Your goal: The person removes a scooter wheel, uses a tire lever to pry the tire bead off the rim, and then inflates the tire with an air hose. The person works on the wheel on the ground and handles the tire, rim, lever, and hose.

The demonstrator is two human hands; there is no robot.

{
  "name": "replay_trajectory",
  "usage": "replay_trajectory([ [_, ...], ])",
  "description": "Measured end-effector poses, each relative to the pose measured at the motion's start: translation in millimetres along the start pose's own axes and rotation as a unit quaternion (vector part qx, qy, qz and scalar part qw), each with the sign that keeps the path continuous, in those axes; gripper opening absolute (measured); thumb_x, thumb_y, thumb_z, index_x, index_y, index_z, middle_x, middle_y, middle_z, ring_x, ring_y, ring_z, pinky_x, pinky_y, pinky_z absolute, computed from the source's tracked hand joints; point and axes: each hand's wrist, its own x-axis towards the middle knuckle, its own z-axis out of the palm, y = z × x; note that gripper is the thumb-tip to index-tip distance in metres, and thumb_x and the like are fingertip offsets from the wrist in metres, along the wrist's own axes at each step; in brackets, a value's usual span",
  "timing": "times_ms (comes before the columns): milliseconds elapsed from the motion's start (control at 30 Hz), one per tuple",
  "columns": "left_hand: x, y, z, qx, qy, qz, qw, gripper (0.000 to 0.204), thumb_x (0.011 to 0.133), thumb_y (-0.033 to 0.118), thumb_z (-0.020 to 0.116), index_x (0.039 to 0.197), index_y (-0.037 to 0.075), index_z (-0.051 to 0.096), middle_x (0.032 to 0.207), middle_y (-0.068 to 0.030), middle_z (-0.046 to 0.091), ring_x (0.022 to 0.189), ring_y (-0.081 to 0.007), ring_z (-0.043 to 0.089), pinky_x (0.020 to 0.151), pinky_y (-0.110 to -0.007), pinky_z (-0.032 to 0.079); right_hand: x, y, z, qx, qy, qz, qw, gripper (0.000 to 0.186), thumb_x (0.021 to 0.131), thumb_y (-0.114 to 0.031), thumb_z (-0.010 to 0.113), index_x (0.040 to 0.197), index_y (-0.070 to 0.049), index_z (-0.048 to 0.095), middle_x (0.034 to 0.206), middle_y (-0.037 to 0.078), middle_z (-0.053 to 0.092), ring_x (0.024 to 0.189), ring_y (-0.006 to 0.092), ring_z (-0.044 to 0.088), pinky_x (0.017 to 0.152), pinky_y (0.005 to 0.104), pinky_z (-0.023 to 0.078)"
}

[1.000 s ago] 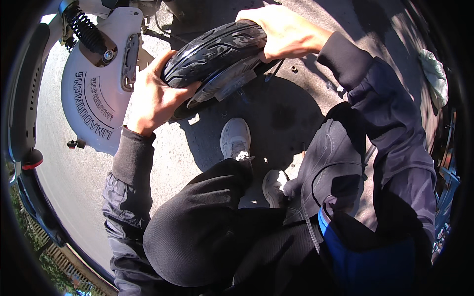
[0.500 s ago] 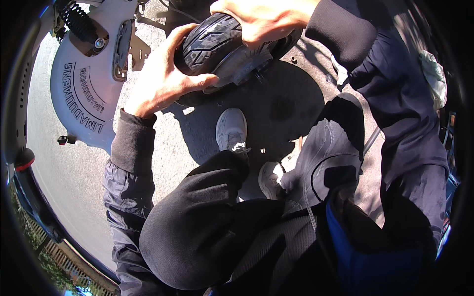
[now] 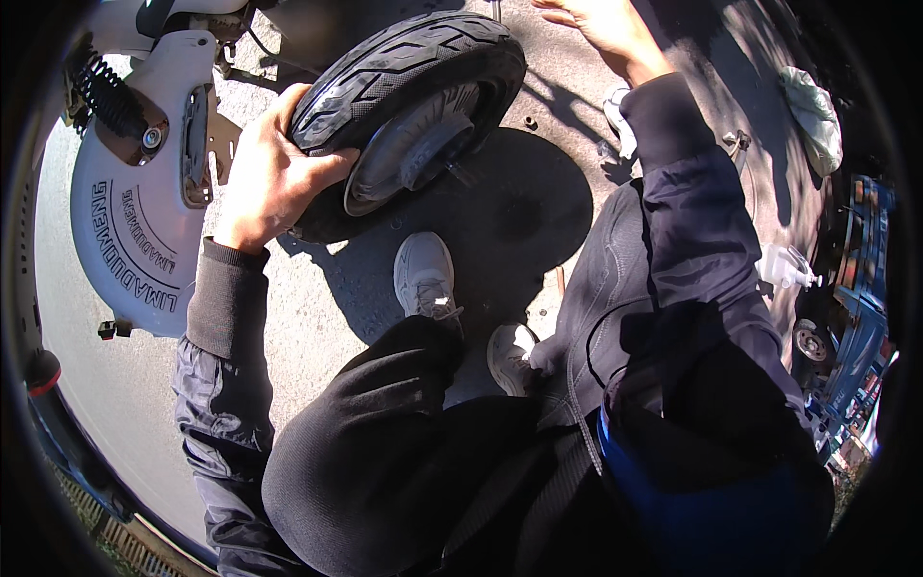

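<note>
My left hand grips the near-left side of a black scooter wheel, thumb over its edge. The wheel leans tilted, showing its silver hub and an axle stub toward the lower right. My right hand is off the wheel, up at the top right, fingers apart and holding nothing. Left of the wheel is the scooter's white rear cover, with a black spring shock and a metal bracket. Both my shoes are on the pavement beneath.
A small nut lies right of the wheel. A crumpled pale bag, a translucent plastic bottle and a blue vehicle or rack are at the right. A dark bar with a red-ringed end runs along the left edge.
My right hand has let go of the wheel and moved up and right. My left hand still holds it, now farther left in view, and more of the hub shows.
</note>
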Motion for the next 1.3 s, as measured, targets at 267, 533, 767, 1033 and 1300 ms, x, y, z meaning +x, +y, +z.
replay_trajectory([
  [267,-9,16,2,-0.026,0.004,-0.053,0.998,0.066,0.076,0.012,0.087,0.136,-0.002,0.063,0.123,-0.0148,0.074,0.112,-0.0232,0.07,0.106,-0.036,0.053,-50,243,29,-0.199,-0.024,0.354,0.913,0.031,0.089,-0.029,0.075,0.084,0.001,0.079,0.091,0.023,0.077,0.083,0.0342,0.078,0.077,0.0442,0.063],
  [533,-10,10,-1,-0.024,0.022,-0.067,0.997,0.074,0.073,0.014,0.089,0.14,0.0,0.061,0.126,-0.0163,0.074,0.114,-0.0264,0.072,0.107,-0.038,0.054,-71,269,73,-0.465,-0.088,0.278,0.836,0.03,0.091,-0.03,0.073,0.097,-0.002,0.081,0.108,0.025,0.078,0.107,0.0407,0.077,0.092,0.0496,0.061],
  [767,-6,8,-5,-0.032,0.021,-0.055,0.998,0.072,0.073,0.019,0.088,0.138,0.0,0.062,0.125,-0.0149,0.073,0.115,-0.0248,0.07,0.106,-0.037,0.053,-71,256,46,-0.092,0.142,0.374,0.912,0.028,0.093,-0.028,0.071,0.087,0.0,0.072,0.078,0.017,0.07,0.074,0.031,0.072,0.069,0.044,0.056],
  [1033,7,9,-3,0.027,0.023,-0.045,0.998,0.07,0.074,0.026,0.089,0.135,0.001,0.064,0.123,-0.0152,0.074,0.11,-0.0268,0.072,0.102,-0.038,0.056,-42,93,-12,0.04,0.26,0.028,0.964,0.014,0.096,-0.016,0.081,0.098,-0.006,0.071,0.074,-0.003,0.061,0.057,0.0048,0.054,0.051,0.024,0.043],
  [1300,12,10,1,0.03,0.012,-0.039,0.999,0.073,0.074,0.029,0.089,0.136,0.001,0.064,0.125,-0.0163,0.075,0.111,-0.028,0.073,0.102,-0.038,0.056,-75,-36,-28,-0.075,0.141,-0.026,0.987,0.024,0.109,-0.018,0.056,0.117,0.0,0.071,0.087,0.007,0.071,0.076,0.0142,0.067,0.067,0.03,0.054],
])
